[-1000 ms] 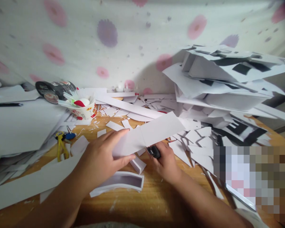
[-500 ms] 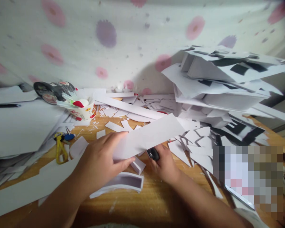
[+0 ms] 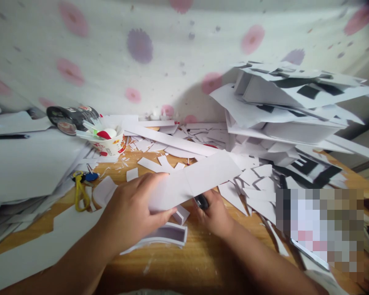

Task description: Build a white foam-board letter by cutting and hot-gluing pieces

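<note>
My left hand (image 3: 137, 205) grips a long white card strip (image 3: 207, 174), thumb along its near edge and fingers behind. The strip is held up at a slant over the table, its far end pointing right. A thin line, like a cut or crease, runs across it near the middle. My right hand (image 3: 213, 215) is closed around a black-handled tool (image 3: 201, 201) at the strip's lower edge. The tool's working end is hidden, so I cannot tell its exact kind. Under the strip, a hollow white card piece (image 3: 172, 233) with a curved side lies on the wood.
White offcuts (image 3: 255, 180) litter the wooden table (image 3: 184, 270). A stack of white card shapes (image 3: 283, 106) stands at right. At left are a paper cup (image 3: 112, 145) with spoons, a black tub (image 3: 70, 119), yellow-strapped keys (image 3: 81, 194) and white sheets (image 3: 24, 164).
A thin line now shows across the strip where only a small mark stood at its lower edge. Both hands and the strip sit slightly lower and further right in view.
</note>
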`<state>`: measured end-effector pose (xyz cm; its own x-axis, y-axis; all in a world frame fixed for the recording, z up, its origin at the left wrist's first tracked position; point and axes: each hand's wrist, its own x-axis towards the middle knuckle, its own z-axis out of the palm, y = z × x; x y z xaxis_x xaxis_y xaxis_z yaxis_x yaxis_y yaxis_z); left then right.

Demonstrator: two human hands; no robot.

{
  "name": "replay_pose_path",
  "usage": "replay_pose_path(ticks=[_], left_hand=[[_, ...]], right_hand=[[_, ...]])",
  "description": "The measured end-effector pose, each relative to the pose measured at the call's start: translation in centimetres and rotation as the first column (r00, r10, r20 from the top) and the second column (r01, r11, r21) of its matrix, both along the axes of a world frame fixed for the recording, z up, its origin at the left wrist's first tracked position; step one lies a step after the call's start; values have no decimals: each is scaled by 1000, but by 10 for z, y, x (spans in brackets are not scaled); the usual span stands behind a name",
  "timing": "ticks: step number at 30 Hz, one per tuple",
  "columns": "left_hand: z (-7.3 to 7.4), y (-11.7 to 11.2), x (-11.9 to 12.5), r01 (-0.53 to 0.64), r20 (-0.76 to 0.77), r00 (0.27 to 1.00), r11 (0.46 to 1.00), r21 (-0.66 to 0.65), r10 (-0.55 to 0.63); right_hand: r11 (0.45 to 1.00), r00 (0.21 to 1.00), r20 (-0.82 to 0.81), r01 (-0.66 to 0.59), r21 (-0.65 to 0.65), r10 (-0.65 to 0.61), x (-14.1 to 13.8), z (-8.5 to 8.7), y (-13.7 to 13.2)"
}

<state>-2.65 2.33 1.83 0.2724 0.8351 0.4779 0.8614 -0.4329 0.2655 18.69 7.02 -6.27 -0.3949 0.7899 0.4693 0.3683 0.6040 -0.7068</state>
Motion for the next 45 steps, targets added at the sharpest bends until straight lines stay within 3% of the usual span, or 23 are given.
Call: replay_pose_path(ticks=[6, 11, 15, 19, 24, 45], left_hand=[[0, 0, 4, -11, -25, 1000, 1000, 18, 12], [-3, 1, 6, -133, -65, 989, 990, -56, 130], [5, 3, 13, -178, -78, 982, 981, -71, 173], [12, 6, 25, -174, -135, 977, 981, -85, 162], [7, 10, 32, -192, -169, 969, 980, -50, 181], [7, 9, 25, -160, -76, 986, 962, -222, 147]], right_hand=[[999, 1000, 1, 20, 34, -20, -1, -2, 2], [996, 1000, 10, 16, 90, -17, -1, 5, 3], [992, 999, 35, 28, 121, -32, 1, 14, 0], [987, 998, 29, 48, 151, -53, 2, 17, 0], [987, 999, 2, 53, 149, -54, 5, 16, 1], [994, 996, 50, 76, 85, -80, 3, 14, -6]])
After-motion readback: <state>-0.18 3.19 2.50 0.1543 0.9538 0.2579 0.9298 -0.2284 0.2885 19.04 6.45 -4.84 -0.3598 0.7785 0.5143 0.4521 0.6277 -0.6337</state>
